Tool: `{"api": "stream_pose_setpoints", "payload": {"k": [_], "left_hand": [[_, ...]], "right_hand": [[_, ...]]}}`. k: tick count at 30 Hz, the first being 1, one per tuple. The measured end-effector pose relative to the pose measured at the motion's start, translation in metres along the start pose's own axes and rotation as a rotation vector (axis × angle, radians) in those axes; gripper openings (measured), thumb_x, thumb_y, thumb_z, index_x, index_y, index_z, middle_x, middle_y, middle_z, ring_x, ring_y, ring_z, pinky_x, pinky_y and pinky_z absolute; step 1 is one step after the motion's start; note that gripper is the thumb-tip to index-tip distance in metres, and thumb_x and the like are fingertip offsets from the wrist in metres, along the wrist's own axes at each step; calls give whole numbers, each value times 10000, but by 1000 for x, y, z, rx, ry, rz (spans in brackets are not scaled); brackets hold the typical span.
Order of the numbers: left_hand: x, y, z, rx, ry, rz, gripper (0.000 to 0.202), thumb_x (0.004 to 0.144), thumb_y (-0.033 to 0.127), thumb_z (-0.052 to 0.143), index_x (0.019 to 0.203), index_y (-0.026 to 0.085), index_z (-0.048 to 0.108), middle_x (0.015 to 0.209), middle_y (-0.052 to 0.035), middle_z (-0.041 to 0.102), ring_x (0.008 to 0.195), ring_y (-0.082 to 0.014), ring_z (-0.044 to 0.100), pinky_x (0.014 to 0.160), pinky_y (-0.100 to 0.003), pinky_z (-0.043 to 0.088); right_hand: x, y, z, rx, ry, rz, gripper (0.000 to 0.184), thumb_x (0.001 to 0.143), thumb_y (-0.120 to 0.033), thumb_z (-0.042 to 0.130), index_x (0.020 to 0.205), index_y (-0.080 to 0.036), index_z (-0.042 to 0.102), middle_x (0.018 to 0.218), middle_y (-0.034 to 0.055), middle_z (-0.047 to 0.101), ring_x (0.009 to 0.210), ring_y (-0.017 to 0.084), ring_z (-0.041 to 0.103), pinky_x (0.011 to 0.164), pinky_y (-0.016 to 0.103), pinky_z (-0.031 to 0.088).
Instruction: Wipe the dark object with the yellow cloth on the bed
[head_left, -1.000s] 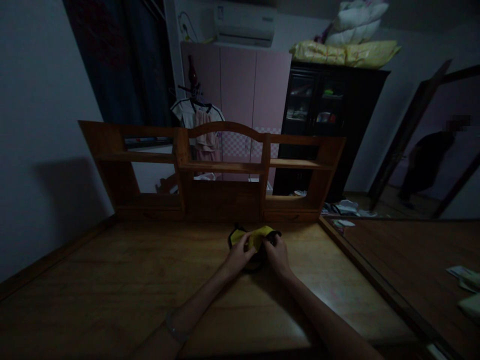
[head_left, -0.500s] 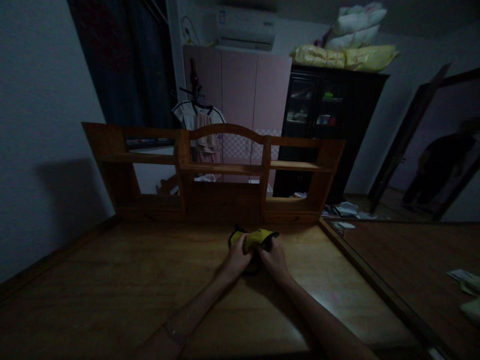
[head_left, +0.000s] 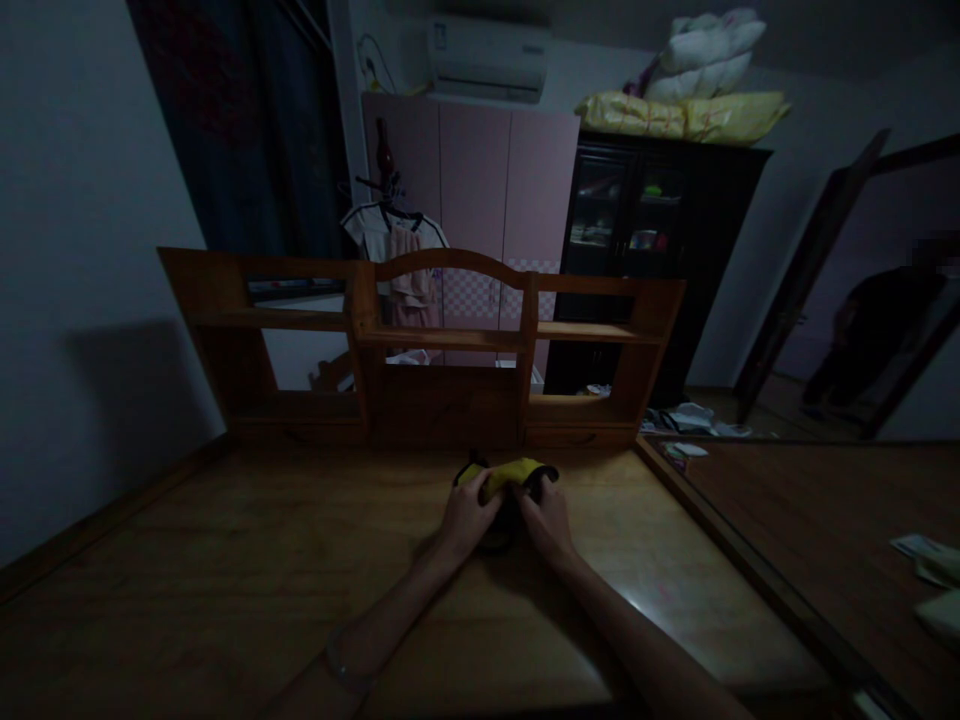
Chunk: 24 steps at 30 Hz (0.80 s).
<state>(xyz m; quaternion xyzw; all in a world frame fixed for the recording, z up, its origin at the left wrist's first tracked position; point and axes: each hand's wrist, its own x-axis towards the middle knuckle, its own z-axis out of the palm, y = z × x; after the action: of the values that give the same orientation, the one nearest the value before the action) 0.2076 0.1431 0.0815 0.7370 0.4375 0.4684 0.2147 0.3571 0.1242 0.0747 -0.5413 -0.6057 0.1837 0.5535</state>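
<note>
Between my hands is a soft yellow piece with black edging (head_left: pixel 516 474), perhaps a small bag or pouch; its exact kind is not clear in the dim light. My left hand (head_left: pixel 471 512) grips its left side, thumb on top. On the other side, my right hand (head_left: pixel 547 515) is closed around the black-edged right end. A dark part of the same item hangs below, between the hands, close over the wooden surface (head_left: pixel 315 560). The fingertips are partly hidden by the fabric.
A wooden shelf unit (head_left: pixel 442 340) borders the far side of the surface. The wooden rim (head_left: pixel 720 540) runs along the right, with floor beyond. A person in dark clothes (head_left: pixel 874 325) stands by the doorway. Clothes (head_left: pixel 409 250) hang behind the shelves.
Both hands keep hold of the yellow and black item and have barely shifted. The view has moved slightly.
</note>
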Motion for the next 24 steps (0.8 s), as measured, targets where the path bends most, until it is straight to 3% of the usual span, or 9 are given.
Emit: {"api": "stream_pose_setpoints", "payload": {"k": [4,8,11,16,24], "left_hand": [[-3,8,1,-158,-64,-24,444,799,353,553,1218,214,510,1192,-68,605,1105,-207,550,957,-335,417],[-5,5,7,-376,-223,-91,557,786,304,575,1312,227,408,1310,-57,522,1198,-207,479,1017,-351,372],[-4,-3,10,-512,-295,-182,534,802,271,541,1317,237,400,1319,-43,515,1212,-212,471,1013,-359,382],[0,-16,13,-642,-309,-257,477,796,232,529,1264,241,438,1276,-34,551,1165,-201,515,983,-342,415],[0,-26,18,-608,-269,-255,548,725,142,567,1249,195,416,1218,-79,576,1058,-193,584,894,-316,474]], "right_hand": [[8,12,1,203,51,139,332,810,-379,521,1017,-136,613,965,87,666,870,239,624,727,310,499],[16,27,0,201,80,186,344,790,-368,508,993,-119,633,914,94,678,842,245,630,697,307,507],[17,33,1,183,87,197,322,771,-356,518,948,-125,654,865,88,684,826,246,632,681,300,506],[16,31,3,149,80,199,335,741,-355,545,954,-114,639,886,95,678,814,246,635,679,312,513],[11,26,3,52,42,126,340,686,-314,609,981,-145,607,903,73,666,837,250,629,718,343,506]]}}
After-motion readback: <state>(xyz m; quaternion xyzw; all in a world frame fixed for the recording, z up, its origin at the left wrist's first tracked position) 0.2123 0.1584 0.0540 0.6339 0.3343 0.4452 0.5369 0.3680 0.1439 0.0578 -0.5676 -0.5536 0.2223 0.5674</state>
